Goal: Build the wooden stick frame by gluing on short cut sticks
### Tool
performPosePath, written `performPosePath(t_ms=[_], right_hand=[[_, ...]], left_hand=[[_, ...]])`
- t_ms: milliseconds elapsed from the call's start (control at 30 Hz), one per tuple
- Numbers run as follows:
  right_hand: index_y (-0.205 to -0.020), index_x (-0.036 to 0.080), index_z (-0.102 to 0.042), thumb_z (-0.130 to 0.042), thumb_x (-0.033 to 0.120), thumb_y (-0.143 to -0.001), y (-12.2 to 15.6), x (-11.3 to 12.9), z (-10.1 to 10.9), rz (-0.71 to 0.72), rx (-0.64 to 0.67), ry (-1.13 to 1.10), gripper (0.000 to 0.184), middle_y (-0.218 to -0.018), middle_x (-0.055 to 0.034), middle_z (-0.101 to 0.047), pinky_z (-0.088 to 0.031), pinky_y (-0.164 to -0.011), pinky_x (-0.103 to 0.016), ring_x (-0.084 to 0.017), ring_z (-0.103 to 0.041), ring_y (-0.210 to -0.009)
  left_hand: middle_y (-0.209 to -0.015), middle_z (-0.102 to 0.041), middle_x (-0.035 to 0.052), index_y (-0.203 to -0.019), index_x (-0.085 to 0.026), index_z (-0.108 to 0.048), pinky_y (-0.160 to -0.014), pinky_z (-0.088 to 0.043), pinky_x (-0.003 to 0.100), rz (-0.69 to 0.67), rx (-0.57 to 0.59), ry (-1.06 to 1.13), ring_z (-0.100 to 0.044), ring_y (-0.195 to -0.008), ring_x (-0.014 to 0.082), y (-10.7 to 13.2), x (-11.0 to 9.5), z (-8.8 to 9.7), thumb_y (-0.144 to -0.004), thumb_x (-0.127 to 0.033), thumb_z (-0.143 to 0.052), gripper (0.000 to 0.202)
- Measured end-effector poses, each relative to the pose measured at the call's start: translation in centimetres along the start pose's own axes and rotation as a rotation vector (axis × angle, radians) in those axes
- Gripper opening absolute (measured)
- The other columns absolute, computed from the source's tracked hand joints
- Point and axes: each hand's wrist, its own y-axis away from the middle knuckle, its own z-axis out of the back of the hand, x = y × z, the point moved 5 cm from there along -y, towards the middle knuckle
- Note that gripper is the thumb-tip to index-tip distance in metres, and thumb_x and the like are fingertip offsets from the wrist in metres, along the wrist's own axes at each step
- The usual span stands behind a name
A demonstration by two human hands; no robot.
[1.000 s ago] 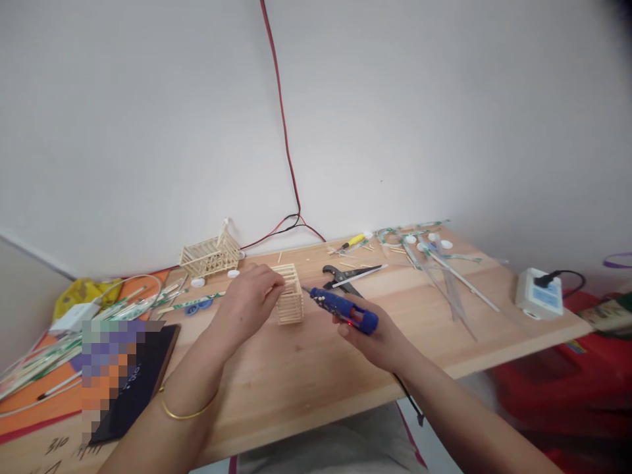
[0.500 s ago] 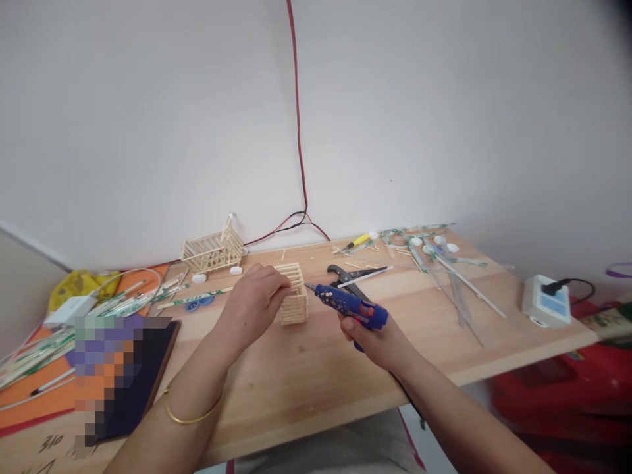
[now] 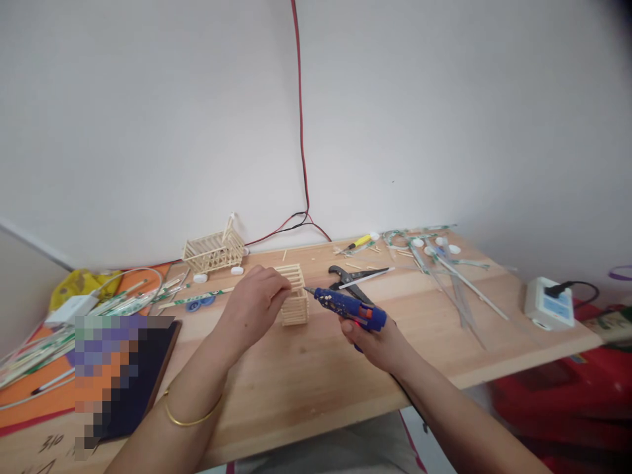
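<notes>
Nearest the viewer, a gold bracelet (image 3: 185, 423) circles the left wrist above the bare wooden tabletop (image 3: 316, 375). The right hand (image 3: 378, 342) is wrapped around a blue glue gun (image 3: 348, 308), its nozzle pointing left. The left hand (image 3: 257, 299) has thumb and fingertips drawn together in a pinch at the upper part of a small slatted stick frame (image 3: 295, 313); whether something lies between the fingertips cannot be told. The frame stands on the tabletop between the hands. Over the last second the nozzle has come in from just beside the frame to its upper right edge; actual contact is unclear. The shift suggests that the work now centres on that edge, with both hands needing to stay steady. Beyond lie a black cutting tool (image 3: 348, 276), a yellow-handled knife (image 3: 360, 241) and, against the wall, a larger stick basket (image 3: 213, 257).
</notes>
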Motion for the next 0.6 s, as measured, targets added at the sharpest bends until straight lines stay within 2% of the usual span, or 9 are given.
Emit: performPosePath(t_ms=[300, 500, 600], right_hand=[[-0.08, 0.019, -0.059, -0.054, 0.043, -0.085, -0.06, -0.15, -0.06, -0.025, -0.008, -0.004, 0.025, -0.059, 0.0031, -0.047, -0.036, -0.047, -0.022, -0.01, -0.042, -0.051], [-0.093, 0.02, -0.064, -0.055, 0.043, -0.085, -0.13, -0.32, -0.11, -0.036, -0.002, -0.004, 0.026, -0.058, 0.0025, -0.048, -0.034, -0.045, -0.023, -0.011, -0.04, -0.049], [-0.09, 0.02, -0.064, -0.055, 0.044, -0.085, -0.26, -0.17, -0.1, -0.041, -0.003, 0.014, 0.026, -0.058, 0.0014, -0.05, -0.035, -0.045, -0.023, -0.011, -0.041, -0.049]], left_hand=[[-0.081, -0.064, 0.0037, -0.08, -0.018, -0.061, -0.074, -0.041, 0.033, 0.004, -0.006, -0.001, -0.054, -0.079, 0.0173, 0.04, 0.04, 0.08, -0.09, -0.022, -0.049, 0.017], [-0.082, -0.065, 0.0036, -0.08, -0.018, -0.062, -0.074, -0.041, 0.033, -0.004, -0.01, -0.003, -0.054, -0.08, 0.0174, 0.12, 0.05, 0.09, -0.09, -0.021, -0.049, 0.017], [-0.081, -0.065, 0.0035, -0.08, -0.017, -0.062, -0.075, -0.041, 0.032, -0.01, -0.013, -0.005, -0.054, -0.079, 0.017, 0.09, 0.02, 0.12, -0.09, -0.021, -0.049, 0.016]])
